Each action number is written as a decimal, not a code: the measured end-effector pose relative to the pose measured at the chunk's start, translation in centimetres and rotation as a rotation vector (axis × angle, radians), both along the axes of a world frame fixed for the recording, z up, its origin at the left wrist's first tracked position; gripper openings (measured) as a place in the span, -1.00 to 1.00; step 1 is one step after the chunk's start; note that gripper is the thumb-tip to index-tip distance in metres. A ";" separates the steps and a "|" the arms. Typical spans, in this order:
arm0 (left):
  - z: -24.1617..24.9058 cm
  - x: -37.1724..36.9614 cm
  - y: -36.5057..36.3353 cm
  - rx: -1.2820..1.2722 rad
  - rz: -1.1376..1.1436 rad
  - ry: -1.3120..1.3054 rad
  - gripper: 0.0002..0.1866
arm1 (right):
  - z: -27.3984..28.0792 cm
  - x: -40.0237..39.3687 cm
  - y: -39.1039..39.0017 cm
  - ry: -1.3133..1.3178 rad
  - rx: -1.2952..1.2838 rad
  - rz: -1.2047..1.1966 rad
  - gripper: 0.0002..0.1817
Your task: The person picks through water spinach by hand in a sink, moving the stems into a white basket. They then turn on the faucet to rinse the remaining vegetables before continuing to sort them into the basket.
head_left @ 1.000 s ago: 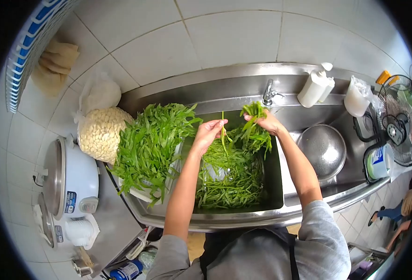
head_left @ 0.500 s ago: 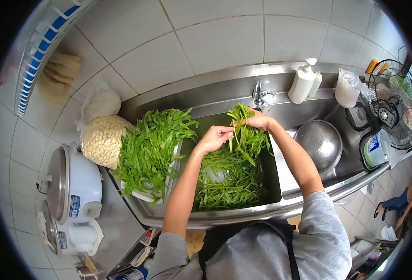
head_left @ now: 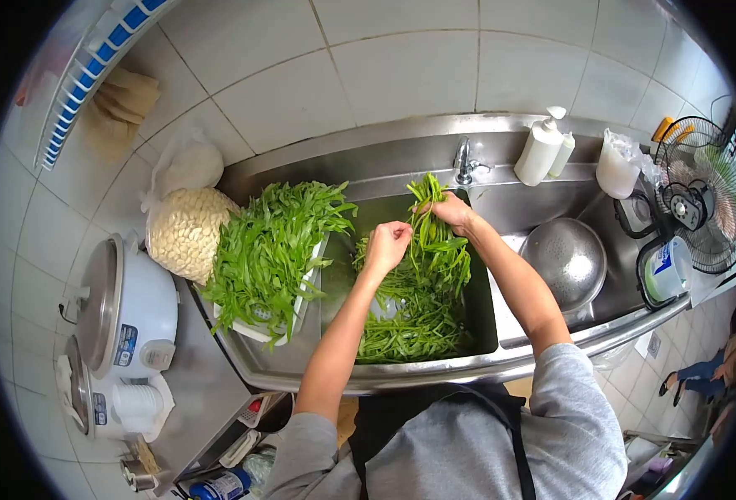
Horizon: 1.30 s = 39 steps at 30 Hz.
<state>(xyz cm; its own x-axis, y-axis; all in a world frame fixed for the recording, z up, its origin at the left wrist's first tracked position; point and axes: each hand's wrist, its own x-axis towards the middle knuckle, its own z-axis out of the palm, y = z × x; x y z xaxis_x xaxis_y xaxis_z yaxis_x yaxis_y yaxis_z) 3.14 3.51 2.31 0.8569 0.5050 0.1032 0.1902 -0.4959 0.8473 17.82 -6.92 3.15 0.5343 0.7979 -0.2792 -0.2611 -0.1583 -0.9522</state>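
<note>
Over the sink basin, my right hand (head_left: 450, 212) is wrapped round a bunch of leafy green stems (head_left: 439, 250), whose leaves hang down below it. Just left of the bunch, my left hand (head_left: 389, 244) has its fingers pinched together; whatever is between them is too small to make out. More loose greens (head_left: 410, 332) lie in water in the basin below. To the left, a white tray (head_left: 305, 308) at the basin's edge is heaped with long green leaves (head_left: 272, 250).
A faucet (head_left: 464, 162) and pump bottle (head_left: 540, 150) stand behind the sink. On the right are a metal colander (head_left: 564, 265), a plastic tub (head_left: 670, 271) and a fan (head_left: 697, 196). Left are a bag of pale pieces (head_left: 189, 236) and a rice cooker (head_left: 130, 308). A person's legs (head_left: 698, 377) show far right.
My left hand has come slightly away from the bunch, which now hangs lower and more upright from my right hand. The whole view has shifted a little.
</note>
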 end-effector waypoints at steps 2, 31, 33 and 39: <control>-0.7 -0.1 0.4 -0.080 -0.032 -0.061 -0.80 | -0.1 -0.5 -0.1 -0.003 0.006 -0.003 -0.75; -6.3 -10.6 4.8 0.192 0.221 0.278 -0.57 | -1.6 0.0 -0.8 0.263 -0.031 -0.021 -0.63; -6.0 -10.0 3.7 0.044 0.217 0.290 -0.62 | -2.7 1.0 -0.5 0.320 -0.016 -0.081 -0.66; -6.2 -6.3 0.4 -0.164 0.030 0.134 -0.78 | -1.6 0.9 0.6 0.279 0.032 -0.225 -0.77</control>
<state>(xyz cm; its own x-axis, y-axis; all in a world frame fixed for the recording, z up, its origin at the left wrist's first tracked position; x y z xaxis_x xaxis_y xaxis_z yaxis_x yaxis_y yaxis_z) -3.18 3.95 -3.87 0.8416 0.5314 -0.0964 0.3191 -0.3453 0.8826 18.74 -6.33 1.59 0.6044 0.6795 -0.4158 -0.5368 -0.0384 -0.8429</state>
